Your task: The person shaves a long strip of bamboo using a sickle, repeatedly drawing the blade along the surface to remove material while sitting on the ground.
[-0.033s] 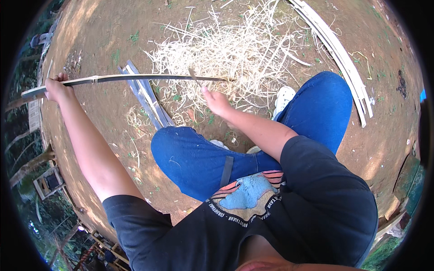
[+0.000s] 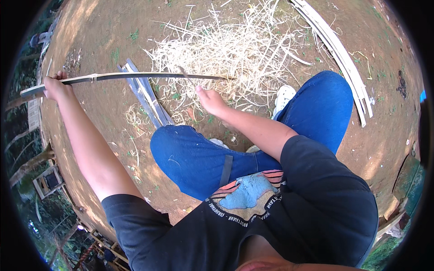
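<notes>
The person sat low, knees in blue jeans (image 2: 199,158) spread over bare dirt (image 2: 99,117), a white shoe (image 2: 285,95) showing past the right knee. The right hand (image 2: 210,100) reached forward between the knees, fingers curled toward a long thin strip (image 2: 149,77); whether it pinched the strip or only rested beside it could not be told, since the hand's far side was hidden. The left hand (image 2: 55,86) was out at arm's length to the left, closed around the strip near its left end, a short stub sticking past the fist. The strip ran nearly level from that fist across to the right hand, held off the ground.

It looked light and springy, stiff along its length yet ready to bow, with sharp split edges likely to cut a sliding palm. Holding it near an end and again near the working point seemed soundest.

Under the strip lay a few flat grey slats (image 2: 147,97). Beyond them spread a heap of pale shavings (image 2: 226,45), and farther right a bundle of long pale strips (image 2: 343,58) curved over the ground.
</notes>
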Action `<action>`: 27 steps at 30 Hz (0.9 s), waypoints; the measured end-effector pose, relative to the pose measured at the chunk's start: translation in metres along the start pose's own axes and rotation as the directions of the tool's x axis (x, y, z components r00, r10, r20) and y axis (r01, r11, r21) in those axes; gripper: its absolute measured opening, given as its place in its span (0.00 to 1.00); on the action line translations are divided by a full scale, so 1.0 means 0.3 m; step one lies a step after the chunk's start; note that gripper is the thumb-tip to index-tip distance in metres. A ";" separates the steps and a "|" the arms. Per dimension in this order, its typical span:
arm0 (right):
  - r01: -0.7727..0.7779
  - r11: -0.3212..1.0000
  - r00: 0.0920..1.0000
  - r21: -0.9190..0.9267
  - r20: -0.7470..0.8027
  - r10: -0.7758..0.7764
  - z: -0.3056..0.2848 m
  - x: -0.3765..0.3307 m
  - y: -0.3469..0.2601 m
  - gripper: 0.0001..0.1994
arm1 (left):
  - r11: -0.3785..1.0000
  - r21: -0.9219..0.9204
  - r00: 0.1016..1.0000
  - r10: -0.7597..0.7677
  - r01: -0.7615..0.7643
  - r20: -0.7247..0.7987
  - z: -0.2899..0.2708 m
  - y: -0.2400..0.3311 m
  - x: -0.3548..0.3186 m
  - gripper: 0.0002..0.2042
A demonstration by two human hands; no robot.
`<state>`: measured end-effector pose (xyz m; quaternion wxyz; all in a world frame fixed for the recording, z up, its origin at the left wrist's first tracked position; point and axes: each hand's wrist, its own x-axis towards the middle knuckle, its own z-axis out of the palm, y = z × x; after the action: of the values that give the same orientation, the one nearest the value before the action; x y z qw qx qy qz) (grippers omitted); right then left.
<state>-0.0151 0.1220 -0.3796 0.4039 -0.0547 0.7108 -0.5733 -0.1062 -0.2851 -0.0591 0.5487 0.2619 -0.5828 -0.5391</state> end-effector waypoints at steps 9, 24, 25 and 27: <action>-0.297 0.937 0.946 -0.184 -0.191 0.262 -0.167 0.031 0.270 0.47 | 0.996 -0.081 0.988 -0.030 0.042 0.149 0.001 0.053 -0.006 0.04; -0.220 0.921 0.948 -0.323 -0.292 0.124 -0.127 -0.123 0.337 0.44 | 0.999 -0.027 0.995 -0.013 0.016 0.100 0.160 0.102 -0.052 0.08; -0.299 0.884 0.921 -0.359 -0.349 0.170 -0.136 -0.123 0.356 0.45 | 1.000 -0.019 0.996 -0.008 0.010 0.092 0.163 0.107 -0.066 0.08; -0.345 0.912 0.910 -0.219 -0.317 0.268 -0.100 -0.091 0.341 0.46 | 1.000 -0.013 0.998 0.018 -0.018 0.052 0.186 0.128 -0.142 0.07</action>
<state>0.0234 0.1943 -0.4530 0.3737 0.0857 0.8318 -0.4014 -0.1356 -0.2173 -0.0290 0.5399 0.2393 -0.5958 -0.5442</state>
